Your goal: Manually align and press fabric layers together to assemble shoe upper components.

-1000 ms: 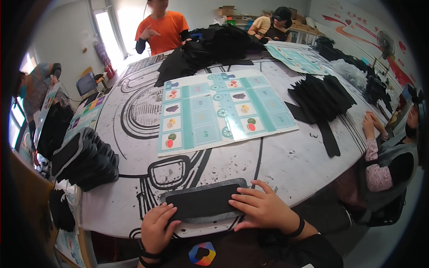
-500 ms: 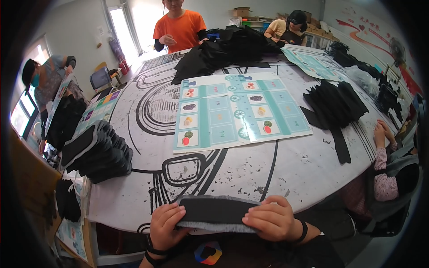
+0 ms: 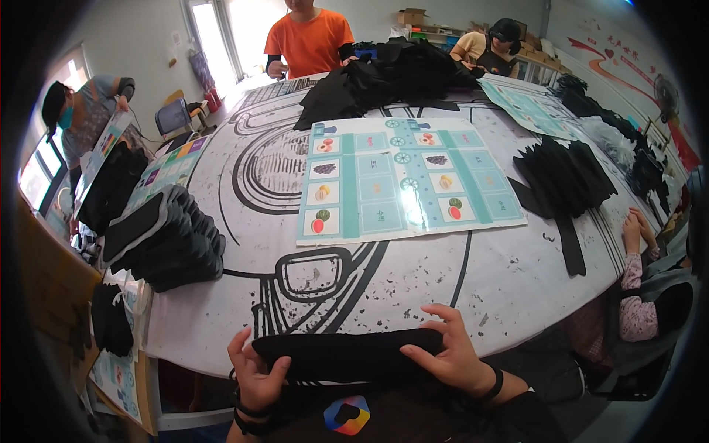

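Note:
A long black fabric piece with rounded ends is stretched level between my hands at the table's near edge. Its plain black face is turned up. My left hand grips the left end, thumb in front and fingers behind. At the right end, my right hand pinches it, thumb on the face and some fingers raised above the edge. To the left on the table stands a leaning stack of black pieces with grey edges.
A teal-and-white printed board lies mid-table. Black cloth strips are fanned out at right, and a large black cloth heap lies at the far side. Other people stand or sit around the table, including one in an orange shirt.
The fabric piece has been turned over: its grey fringed edges showed before, and a plain black face shows now. My left hand shifted slightly left, and fingers on both hands have lifted.

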The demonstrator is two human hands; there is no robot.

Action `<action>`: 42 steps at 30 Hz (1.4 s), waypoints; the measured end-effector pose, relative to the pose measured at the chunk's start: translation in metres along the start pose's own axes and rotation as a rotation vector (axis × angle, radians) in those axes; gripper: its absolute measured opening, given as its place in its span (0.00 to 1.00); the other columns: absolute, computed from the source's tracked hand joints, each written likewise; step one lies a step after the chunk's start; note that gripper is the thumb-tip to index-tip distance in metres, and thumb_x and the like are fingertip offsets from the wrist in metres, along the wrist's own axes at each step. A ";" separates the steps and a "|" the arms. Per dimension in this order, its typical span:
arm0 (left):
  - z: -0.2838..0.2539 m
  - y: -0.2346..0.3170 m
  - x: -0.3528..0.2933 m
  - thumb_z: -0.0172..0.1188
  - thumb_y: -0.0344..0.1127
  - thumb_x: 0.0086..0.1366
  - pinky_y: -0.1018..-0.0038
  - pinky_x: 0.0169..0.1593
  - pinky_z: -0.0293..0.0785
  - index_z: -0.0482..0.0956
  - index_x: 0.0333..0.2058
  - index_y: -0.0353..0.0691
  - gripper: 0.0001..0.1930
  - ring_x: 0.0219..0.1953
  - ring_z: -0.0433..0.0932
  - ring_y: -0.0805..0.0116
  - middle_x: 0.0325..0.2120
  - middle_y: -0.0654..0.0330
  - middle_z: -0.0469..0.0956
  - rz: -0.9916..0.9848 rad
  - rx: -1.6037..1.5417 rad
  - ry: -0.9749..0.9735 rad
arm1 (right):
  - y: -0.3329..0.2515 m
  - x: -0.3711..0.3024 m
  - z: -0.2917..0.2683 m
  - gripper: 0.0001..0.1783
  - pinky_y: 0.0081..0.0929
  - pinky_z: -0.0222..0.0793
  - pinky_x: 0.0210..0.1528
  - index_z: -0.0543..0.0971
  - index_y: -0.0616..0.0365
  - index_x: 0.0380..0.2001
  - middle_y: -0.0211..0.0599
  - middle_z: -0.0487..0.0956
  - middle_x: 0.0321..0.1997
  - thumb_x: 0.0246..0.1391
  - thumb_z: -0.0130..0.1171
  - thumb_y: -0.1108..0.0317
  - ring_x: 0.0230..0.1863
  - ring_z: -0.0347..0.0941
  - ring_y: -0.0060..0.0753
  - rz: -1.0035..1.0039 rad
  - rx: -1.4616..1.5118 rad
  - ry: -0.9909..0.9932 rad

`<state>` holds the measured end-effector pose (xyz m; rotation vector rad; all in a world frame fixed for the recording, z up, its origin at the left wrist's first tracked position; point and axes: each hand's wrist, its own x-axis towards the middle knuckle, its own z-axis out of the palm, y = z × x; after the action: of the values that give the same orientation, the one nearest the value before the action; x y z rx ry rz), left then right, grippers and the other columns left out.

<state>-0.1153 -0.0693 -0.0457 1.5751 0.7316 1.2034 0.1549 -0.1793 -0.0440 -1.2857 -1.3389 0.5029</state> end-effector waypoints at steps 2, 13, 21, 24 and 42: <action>0.006 0.005 0.006 0.56 0.19 0.54 0.73 0.50 0.67 0.44 0.59 0.37 0.37 0.43 0.73 0.66 0.41 0.50 0.71 -0.091 -0.013 0.049 | -0.006 0.004 -0.002 0.37 0.23 0.72 0.36 0.57 0.62 0.55 0.41 0.64 0.55 0.45 0.66 0.69 0.43 0.73 0.34 0.061 -0.009 -0.054; 0.014 0.010 -0.002 0.60 0.45 0.53 0.53 0.64 0.41 0.71 0.51 0.47 0.26 0.63 0.54 0.50 0.57 0.52 0.63 0.576 1.036 -0.273 | -0.017 0.015 -0.002 0.40 0.19 0.72 0.22 0.55 0.61 0.56 0.41 0.60 0.57 0.44 0.66 0.70 0.45 0.72 0.33 0.196 -0.077 -0.176; 0.069 0.031 0.008 0.50 0.59 0.58 0.62 0.63 0.46 0.66 0.55 0.41 0.33 0.60 0.61 0.63 0.57 0.57 0.64 0.529 1.122 -0.827 | -0.021 0.015 -0.001 0.34 0.20 0.74 0.24 0.55 0.60 0.57 0.48 0.72 0.44 0.49 0.59 0.72 0.37 0.76 0.33 0.362 0.038 -0.201; 0.071 0.028 0.007 0.49 0.59 0.59 0.64 0.63 0.46 0.65 0.55 0.39 0.34 0.59 0.62 0.64 0.57 0.55 0.64 0.490 1.123 -0.824 | -0.022 0.015 -0.003 0.34 0.20 0.74 0.24 0.54 0.60 0.57 0.49 0.72 0.43 0.49 0.59 0.72 0.36 0.76 0.35 0.408 0.029 -0.224; 0.036 0.027 0.015 0.49 0.60 0.57 0.59 0.63 0.49 0.58 0.57 0.28 0.41 0.61 0.57 0.49 0.57 0.42 0.59 0.237 1.186 -0.718 | -0.019 0.010 0.001 0.29 0.26 0.64 0.21 0.57 0.58 0.51 0.50 0.76 0.28 0.49 0.60 0.66 0.15 0.69 0.33 0.353 -0.021 -0.103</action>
<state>-0.0795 -0.0772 -0.0159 2.8937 0.8056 0.1601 0.1494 -0.1758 -0.0232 -1.5400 -1.2066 0.8100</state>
